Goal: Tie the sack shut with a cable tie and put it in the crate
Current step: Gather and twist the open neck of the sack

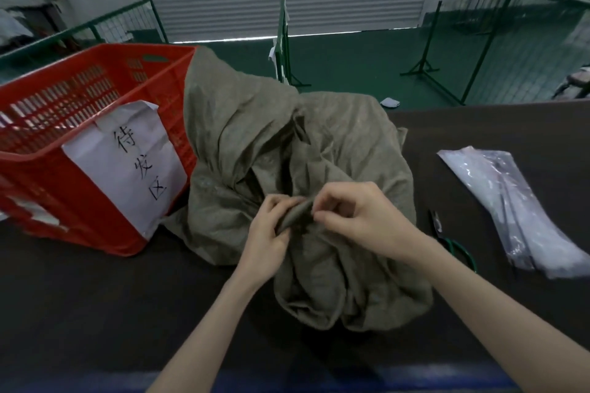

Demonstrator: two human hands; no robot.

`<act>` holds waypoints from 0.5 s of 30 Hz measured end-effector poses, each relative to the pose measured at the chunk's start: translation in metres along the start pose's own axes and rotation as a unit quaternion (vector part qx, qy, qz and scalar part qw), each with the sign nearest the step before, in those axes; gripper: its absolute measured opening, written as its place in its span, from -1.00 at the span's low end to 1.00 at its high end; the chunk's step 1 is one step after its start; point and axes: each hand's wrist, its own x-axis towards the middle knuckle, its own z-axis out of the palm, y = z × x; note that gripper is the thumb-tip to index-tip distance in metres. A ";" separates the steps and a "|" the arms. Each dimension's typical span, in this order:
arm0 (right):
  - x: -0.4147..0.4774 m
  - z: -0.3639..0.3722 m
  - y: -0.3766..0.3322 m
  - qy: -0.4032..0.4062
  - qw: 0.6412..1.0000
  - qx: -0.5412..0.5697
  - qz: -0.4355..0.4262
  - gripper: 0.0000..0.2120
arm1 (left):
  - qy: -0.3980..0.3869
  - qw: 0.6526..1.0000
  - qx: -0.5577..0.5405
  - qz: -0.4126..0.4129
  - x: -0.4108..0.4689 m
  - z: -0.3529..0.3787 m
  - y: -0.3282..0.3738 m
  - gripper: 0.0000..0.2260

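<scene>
The sack (319, 153) slumps mid-table against the red crate (48, 175) standing toward the left edge, its bunched neck on the near side pinched by both the left hand (268, 226) and right hand (360, 217), the left nearer the crate.

Green-handled tool (450, 242) on dark table (95, 297)

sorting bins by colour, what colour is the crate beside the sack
Red crate, clearest in the head view.
</scene>
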 end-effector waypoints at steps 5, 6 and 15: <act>0.012 0.005 0.008 0.111 0.991 -0.067 -0.039 -0.78 | -0.085 0.995 0.057 0.003 -0.013 0.012 0.001 -0.71; 0.016 0.005 0.011 0.114 0.988 -0.097 -0.040 -0.71 | -0.103 0.992 0.075 0.009 -0.017 0.014 0.001 -0.74; 0.052 0.013 0.025 -0.010 0.944 -0.326 0.049 -0.21 | -0.181 0.971 0.149 0.050 -0.031 0.012 0.001 -0.69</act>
